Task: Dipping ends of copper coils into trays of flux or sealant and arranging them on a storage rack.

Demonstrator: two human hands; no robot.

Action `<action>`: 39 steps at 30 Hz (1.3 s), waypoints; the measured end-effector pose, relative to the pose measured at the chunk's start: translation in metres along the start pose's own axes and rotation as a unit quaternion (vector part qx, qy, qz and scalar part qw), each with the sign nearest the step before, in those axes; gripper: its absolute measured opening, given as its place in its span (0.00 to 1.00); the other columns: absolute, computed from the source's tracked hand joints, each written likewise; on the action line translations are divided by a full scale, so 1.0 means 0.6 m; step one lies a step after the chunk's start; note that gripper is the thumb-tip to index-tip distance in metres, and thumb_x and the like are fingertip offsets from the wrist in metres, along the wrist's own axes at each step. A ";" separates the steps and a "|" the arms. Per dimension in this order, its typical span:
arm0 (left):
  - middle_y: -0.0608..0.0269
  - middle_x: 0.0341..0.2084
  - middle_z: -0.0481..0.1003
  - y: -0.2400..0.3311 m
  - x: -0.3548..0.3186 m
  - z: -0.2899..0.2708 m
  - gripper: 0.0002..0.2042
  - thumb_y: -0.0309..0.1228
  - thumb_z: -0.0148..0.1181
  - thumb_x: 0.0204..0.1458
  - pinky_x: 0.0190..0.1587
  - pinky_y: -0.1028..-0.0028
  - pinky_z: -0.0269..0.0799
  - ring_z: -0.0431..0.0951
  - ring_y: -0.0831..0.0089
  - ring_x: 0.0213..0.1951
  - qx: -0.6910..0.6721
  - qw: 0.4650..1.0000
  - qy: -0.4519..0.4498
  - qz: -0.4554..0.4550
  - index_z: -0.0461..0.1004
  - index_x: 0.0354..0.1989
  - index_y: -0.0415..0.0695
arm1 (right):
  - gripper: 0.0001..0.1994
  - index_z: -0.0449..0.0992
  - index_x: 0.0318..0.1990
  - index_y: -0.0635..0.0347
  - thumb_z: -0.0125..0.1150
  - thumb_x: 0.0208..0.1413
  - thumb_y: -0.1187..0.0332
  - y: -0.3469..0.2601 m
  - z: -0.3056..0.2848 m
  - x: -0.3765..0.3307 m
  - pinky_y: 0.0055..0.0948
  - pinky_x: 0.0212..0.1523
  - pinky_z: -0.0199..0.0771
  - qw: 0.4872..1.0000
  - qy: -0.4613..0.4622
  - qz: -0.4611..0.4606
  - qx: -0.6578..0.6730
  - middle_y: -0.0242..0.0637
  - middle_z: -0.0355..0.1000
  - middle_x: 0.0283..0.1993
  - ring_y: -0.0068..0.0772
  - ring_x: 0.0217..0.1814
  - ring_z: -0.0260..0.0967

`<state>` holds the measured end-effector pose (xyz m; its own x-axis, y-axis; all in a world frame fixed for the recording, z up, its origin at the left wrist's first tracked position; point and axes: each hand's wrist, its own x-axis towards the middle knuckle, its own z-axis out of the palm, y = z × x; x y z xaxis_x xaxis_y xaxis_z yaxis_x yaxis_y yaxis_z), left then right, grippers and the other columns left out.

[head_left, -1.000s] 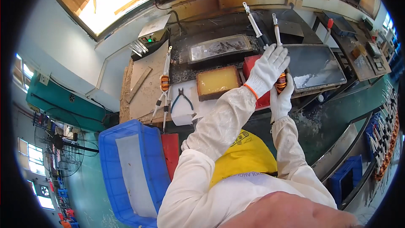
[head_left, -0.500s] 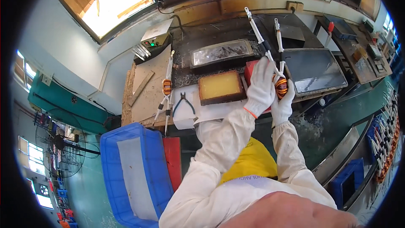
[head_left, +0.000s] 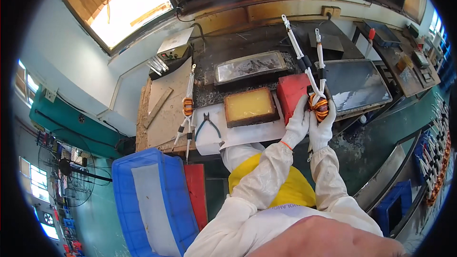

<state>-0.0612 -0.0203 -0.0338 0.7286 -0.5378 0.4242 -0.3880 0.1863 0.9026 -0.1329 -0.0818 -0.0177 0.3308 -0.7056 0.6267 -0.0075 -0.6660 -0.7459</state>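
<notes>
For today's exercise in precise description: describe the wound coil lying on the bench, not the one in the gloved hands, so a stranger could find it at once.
Start at the wooden board on the left of the workbench. The coil lies at its right edge, beside the pliers. Unlike the coil in the hands, nobody touches it, and its long white leads stretch away flat on the board.

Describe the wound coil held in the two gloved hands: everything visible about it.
The coil is a small ring wound with orange and yellow wire, copper-like. Two long white-sleeved leads with dark bands and metal end lugs rise from it, angled away from the person. The left hand and right hand, both in white gloves, grip it from below, over the red block beside a dark tray.
</notes>
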 end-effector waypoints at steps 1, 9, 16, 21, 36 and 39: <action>0.44 0.62 0.68 0.003 0.000 0.002 0.26 0.25 0.46 0.64 0.64 0.66 0.66 0.70 0.57 0.64 0.000 1.000 0.000 0.001 0.53 0.72 0.43 | 0.37 0.55 0.70 0.57 0.69 0.54 0.73 0.004 0.000 0.000 0.39 0.59 0.69 1.000 0.000 0.002 0.004 0.49 0.65 0.60 0.50 0.60 0.68; 0.46 0.63 0.67 0.007 0.000 -0.001 0.27 0.26 0.46 0.64 0.63 0.64 0.67 0.70 0.56 0.64 -0.023 1.000 -0.017 -0.013 0.53 0.72 0.44 | 0.37 0.56 0.70 0.56 0.69 0.54 0.73 0.008 -0.002 -0.001 0.38 0.60 0.69 1.000 0.004 0.008 0.000 0.48 0.65 0.60 0.49 0.61 0.69; 0.47 0.63 0.67 -0.002 0.001 -0.003 0.27 0.26 0.47 0.64 0.63 0.65 0.67 0.70 0.56 0.63 -0.002 1.000 -0.019 -0.020 0.54 0.72 0.45 | 0.38 0.54 0.70 0.59 0.68 0.54 0.73 0.008 -0.002 0.001 0.37 0.61 0.68 1.000 0.004 -0.019 -0.010 0.49 0.63 0.62 0.47 0.62 0.68; 0.48 0.65 0.66 0.002 -0.001 -0.003 0.27 0.26 0.47 0.64 0.63 0.65 0.66 0.70 0.56 0.64 0.004 0.999 -0.023 -0.025 0.54 0.72 0.44 | 0.37 0.54 0.70 0.60 0.68 0.55 0.74 -0.001 -0.006 0.002 0.36 0.61 0.68 1.000 -0.004 -0.008 -0.013 0.49 0.63 0.63 0.46 0.62 0.67; 0.49 0.63 0.68 0.043 0.001 -0.016 0.27 0.26 0.46 0.64 0.64 0.67 0.65 0.70 0.61 0.64 0.023 0.994 -0.040 -0.097 0.54 0.72 0.47 | 0.37 0.53 0.70 0.60 0.68 0.55 0.74 0.006 -0.003 0.000 0.34 0.62 0.68 1.000 -0.009 -0.003 0.023 0.48 0.63 0.62 0.43 0.62 0.67; 0.50 0.63 0.68 0.046 0.001 -0.015 0.27 0.26 0.46 0.64 0.64 0.67 0.65 0.70 0.61 0.64 0.018 0.995 -0.036 -0.087 0.54 0.72 0.47 | 0.37 0.53 0.70 0.60 0.68 0.55 0.74 0.007 -0.004 0.001 0.34 0.62 0.68 1.000 -0.010 -0.006 0.015 0.48 0.63 0.62 0.43 0.62 0.68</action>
<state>-0.0663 -0.0080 -0.0079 0.7444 -0.6175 0.2543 -0.2810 0.0559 0.9581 -0.1349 -0.0853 -0.0199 0.3492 -0.6928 0.6309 0.0238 -0.6665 -0.7451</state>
